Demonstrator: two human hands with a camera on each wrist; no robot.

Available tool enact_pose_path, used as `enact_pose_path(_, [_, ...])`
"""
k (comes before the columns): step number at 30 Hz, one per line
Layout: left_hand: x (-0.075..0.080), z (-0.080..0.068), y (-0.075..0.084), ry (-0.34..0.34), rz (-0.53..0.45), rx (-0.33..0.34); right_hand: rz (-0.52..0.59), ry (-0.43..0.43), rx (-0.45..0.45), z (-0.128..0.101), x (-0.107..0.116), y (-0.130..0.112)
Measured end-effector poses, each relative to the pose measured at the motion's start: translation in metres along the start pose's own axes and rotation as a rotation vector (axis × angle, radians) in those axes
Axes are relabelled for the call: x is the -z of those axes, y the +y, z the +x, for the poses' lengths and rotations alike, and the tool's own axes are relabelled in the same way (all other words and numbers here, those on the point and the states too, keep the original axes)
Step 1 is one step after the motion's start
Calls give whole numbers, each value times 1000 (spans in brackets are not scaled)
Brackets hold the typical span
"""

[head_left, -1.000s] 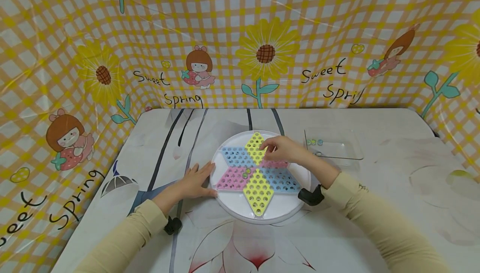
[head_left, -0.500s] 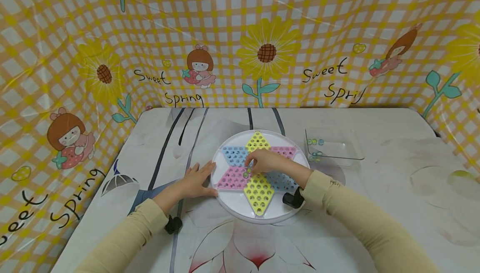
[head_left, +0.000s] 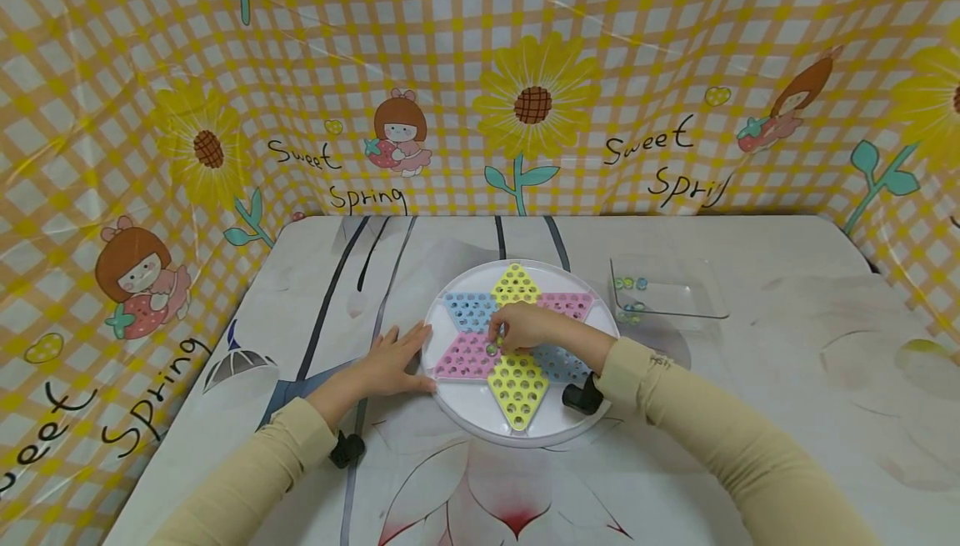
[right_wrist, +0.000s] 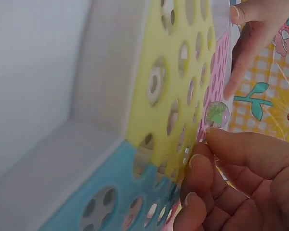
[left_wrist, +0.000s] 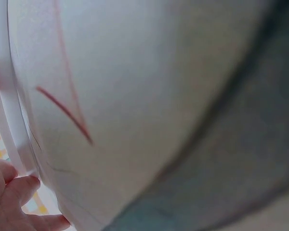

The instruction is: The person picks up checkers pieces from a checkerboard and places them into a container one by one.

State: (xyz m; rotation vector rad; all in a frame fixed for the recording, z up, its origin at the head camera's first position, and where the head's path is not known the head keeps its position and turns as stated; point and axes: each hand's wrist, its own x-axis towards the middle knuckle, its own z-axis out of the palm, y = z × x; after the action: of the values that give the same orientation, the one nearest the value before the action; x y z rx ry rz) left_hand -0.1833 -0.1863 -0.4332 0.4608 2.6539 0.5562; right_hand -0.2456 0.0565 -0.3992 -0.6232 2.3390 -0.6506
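Observation:
A round white tray (head_left: 457, 413) holds a star board (head_left: 517, 379) of yellow, blue and pink perforated panels. My right hand (head_left: 504, 331) hovers over the board's centre with its fingers bunched, their tips on a small greenish marble (right_wrist: 216, 114) at a hole in the pink panel. Another marble (head_left: 491, 349) sits in a hole just left of it. My left hand (head_left: 390, 363) lies flat on the table, its fingers (left_wrist: 19, 192) against the tray's left rim (left_wrist: 9, 96).
To the right of the tray stands a clear square dish (head_left: 675, 304) holding a few marbles (head_left: 628, 283). A checked sunflower curtain (head_left: 480, 71) walls in the table's back and both sides.
My right hand came from the board's far yellow point down to its centre, then settled there. The left hand has not moved.

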Motion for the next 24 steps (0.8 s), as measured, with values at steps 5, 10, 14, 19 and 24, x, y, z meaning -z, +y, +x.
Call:
enact_pose_path(5, [0,1,0,-5,-2,8,41,56,45,-6,7,4])
enact_pose_path(10, [-1,1,0,-2,2,8,81,97,90,-16,22,14])
enact_pose_path(14, [0,1,0,3,-2,5,81,141,102,-24,35,25])
enact_pose_path(19, [0,0,1,3,-2,4,54,210,91,-33,48,41])
enact_pose_path(24, [0,0,2,7,-2,0,86,242,55,-46,60,54])
